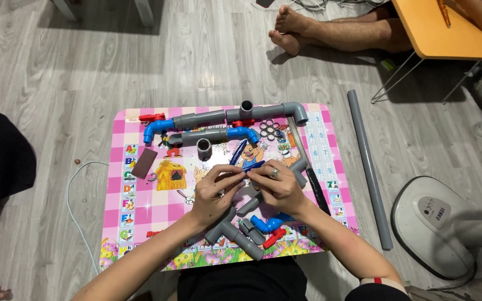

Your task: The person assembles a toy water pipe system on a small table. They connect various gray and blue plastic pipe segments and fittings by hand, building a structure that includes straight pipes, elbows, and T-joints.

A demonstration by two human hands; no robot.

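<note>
Nearest the person, at the table's near edge, lay a grey tee fitting (234, 233), one blue elbow (268, 224) and a small red handle (273, 238). Just above these, both hands were closed round the same thing at table centre: the left hand (214, 194) and right hand (277, 187) each pinched a blue marker pen (252, 166) between fingertips, the pen lying level between them; one ring showed on the right hand. To do it well, I judged, keep both grips short and close together, pull straight along the pen's axis, and keep elbows off the loose fittings below. A second blue pen (237, 151) lay just beyond. One short grey coupling (204, 149) stood upright, and a brown block (144, 163) lay to the left. Farther, two assembled pipe runs (213, 127) crossed the pink table (119, 206), with two blue elbows and two red valve handles visible. Right, on the floor, lay one long grey pipe (368, 167). Farthest, another person's bare feet (291, 28).
</note>
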